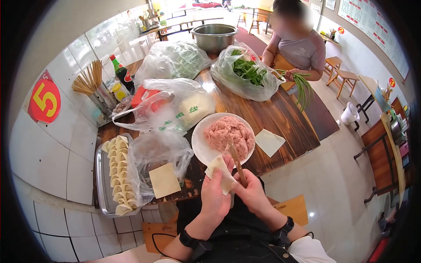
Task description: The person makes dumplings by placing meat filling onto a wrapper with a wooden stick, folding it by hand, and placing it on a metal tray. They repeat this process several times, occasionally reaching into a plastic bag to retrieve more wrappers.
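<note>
My left hand (215, 193) holds a pale square wrapper (221, 174) near the table's front edge. My right hand (253, 193) is closed round a flat wooden stick (237, 161), whose tip is at the minced meat (226, 133). The meat lies on a white plate (199, 151) just beyond my hands. A stack of wrappers (165, 180) rests on plastic to the left, and one loose wrapper (270, 142) lies right of the plate. At the far left a metal tray (103, 193) holds several folded dumplings (118, 175).
Plastic bags (175, 61) and a bag of greens (247, 72) stand behind the plate, with a metal pot (214, 38) beyond. Chopsticks (90, 79) and a dark bottle (121, 73) stand by the wall. Across the table a person (298, 50) holds green stalks (302, 90).
</note>
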`<state>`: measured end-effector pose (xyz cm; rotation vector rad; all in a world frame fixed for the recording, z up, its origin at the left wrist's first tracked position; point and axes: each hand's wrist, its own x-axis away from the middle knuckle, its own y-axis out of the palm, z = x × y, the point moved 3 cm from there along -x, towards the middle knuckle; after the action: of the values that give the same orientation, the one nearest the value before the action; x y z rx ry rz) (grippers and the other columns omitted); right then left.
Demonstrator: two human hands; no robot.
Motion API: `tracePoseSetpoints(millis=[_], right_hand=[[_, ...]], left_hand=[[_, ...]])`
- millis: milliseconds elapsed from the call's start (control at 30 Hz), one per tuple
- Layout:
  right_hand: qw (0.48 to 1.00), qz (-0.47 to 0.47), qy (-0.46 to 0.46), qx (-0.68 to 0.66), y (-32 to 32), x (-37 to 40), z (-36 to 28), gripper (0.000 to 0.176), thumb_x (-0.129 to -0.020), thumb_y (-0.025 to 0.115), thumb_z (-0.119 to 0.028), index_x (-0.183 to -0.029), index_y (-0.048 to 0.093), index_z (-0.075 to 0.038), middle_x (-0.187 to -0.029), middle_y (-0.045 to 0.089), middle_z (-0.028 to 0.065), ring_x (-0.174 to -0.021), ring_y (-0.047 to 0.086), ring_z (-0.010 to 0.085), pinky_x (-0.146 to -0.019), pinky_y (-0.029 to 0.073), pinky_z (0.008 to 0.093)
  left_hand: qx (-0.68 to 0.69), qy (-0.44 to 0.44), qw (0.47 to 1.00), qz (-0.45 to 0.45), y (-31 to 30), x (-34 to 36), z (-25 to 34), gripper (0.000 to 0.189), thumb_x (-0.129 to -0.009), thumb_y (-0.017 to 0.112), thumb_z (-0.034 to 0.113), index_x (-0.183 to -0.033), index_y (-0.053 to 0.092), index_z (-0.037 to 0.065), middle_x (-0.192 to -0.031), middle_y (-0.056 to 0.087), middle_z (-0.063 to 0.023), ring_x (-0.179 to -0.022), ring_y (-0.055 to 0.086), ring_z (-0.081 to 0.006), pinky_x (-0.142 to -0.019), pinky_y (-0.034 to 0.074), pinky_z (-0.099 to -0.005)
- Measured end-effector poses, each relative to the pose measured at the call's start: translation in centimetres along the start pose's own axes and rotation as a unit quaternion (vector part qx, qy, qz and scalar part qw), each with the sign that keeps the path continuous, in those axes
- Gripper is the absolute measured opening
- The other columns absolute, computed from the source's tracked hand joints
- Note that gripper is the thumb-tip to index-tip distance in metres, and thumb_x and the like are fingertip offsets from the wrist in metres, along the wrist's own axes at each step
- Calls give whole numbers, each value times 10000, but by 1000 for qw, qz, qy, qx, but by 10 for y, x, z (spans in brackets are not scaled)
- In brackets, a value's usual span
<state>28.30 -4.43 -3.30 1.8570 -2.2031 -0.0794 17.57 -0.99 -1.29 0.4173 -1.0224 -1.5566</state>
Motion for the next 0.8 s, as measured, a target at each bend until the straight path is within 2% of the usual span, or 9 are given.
tracePoseSetpoints(millis=[133,300,433,500,600,633,700,733,800], right_hand=[[998,27,-34,-43,10,3,-10,176,-860,719,-34,-935,560,-42,-850,599,-17,-747,540,41,-672,455,217],[993,60,-78,-61,6,3,-2,111,-906,651,-4,-1001,594,-11,-912,650,25,-826,605,75,-751,494,226],[991,58,-106,-65,5,-1,-8,124,-933,625,-26,-1052,610,7,-933,658,28,-834,610,80,-759,497,231],[991,48,-111,-59,0,-7,-15,126,-938,624,-35,-1056,620,9,-938,659,30,-829,606,77,-749,495,230],[968,-6,-190,165,-9,-20,-27,83,-898,663,-20,-980,678,-14,-877,650,9,-772,587,63,-662,467,224],[968,-7,-189,165,-9,-22,-35,83,-898,663,-20,-980,678,-14,-877,650,9,-772,587,63,-662,467,224],[911,-44,-270,309,-1,-17,-62,87,-815,709,-63,-892,676,-39,-782,625,86,-644,628,208,-584,483,324],[911,-45,-269,310,0,-16,-69,87,-815,709,-63,-892,676,-39,-782,625,86,-644,628,208,-584,483,324],[841,-60,-313,436,5,-13,-78,102,-788,723,-105,-835,638,-71,-776,605,78,-642,619,280,-553,486,348]], left_hand=[[15,15,1000,-5,0,1,0,386,-1055,415,182,-1418,399,54,-1378,526,-115,-1328,465,-251,-1112,393,-418],[91,13,996,-14,-14,1,1,174,-1052,440,200,-1149,512,75,-1093,581,-48,-1123,543,-208,-1063,414,-410],[51,38,998,-21,-11,0,1,150,-1052,453,203,-1075,519,71,-1052,562,-53,-1054,545,-180,-980,435,-341],[-116,109,987,1,-10,1,6,140,-1048,453,178,-1079,522,60,-1035,577,-48,-984,564,-181,-924,448,-318],[-336,185,923,-6,-16,1,14,145,-1039,461,160,-1050,535,36,-993,590,-58,-936,580,-182,-877,464,-321],[-336,185,924,-5,-17,2,16,145,-1039,461,160,-1050,535,36,-993,590,-58,-936,580,-182,-877,464,-321],[-490,244,837,-5,-13,5,20,156,-1021,486,146,-1010,564,11,-961,608,-93,-905,595,-206,-843,474,-333],[-490,244,837,-4,-13,5,21,156,-1021,486,146,-1010,564,11,-961,608,-93,-905,595,-206,-843,474,-333],[-532,268,803,-5,-10,6,22,123,-981,523,103,-998,596,5,-973,624,-135,-931,602,-279,-905,470,-377]])
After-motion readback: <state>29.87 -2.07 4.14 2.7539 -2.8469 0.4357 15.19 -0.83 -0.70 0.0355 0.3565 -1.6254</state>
